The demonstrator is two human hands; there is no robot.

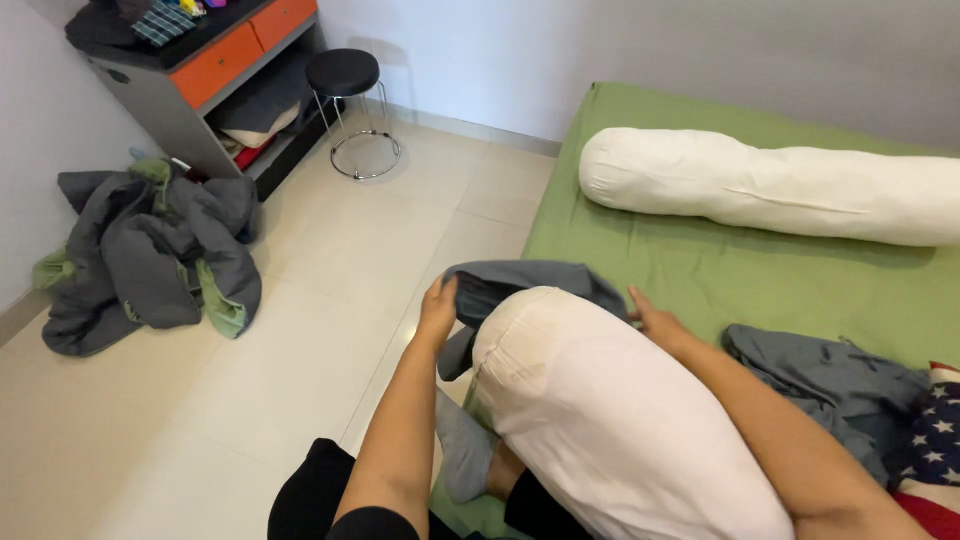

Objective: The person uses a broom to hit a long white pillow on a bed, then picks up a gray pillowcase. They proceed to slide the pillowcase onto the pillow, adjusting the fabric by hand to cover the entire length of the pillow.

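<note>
A white pillow [600, 410] lies across my lap, its far end partly inside a grey pillowcase [530, 280]. My left hand [438, 305] grips the left edge of the pillowcase opening. My right hand [655, 320] holds the case on the pillow's right side, fingers partly hidden behind the pillow. Both forearms run along the pillow's sides.
A green-sheeted mattress [720, 270] carries a long white bolster [770, 185], a crumpled grey cloth [830, 380] and a flag-patterned fabric [930, 440]. On the tiled floor lie a heap of grey-green bedding [150, 250], a black round stool [345, 80] and a grey-orange shelf unit [210, 70].
</note>
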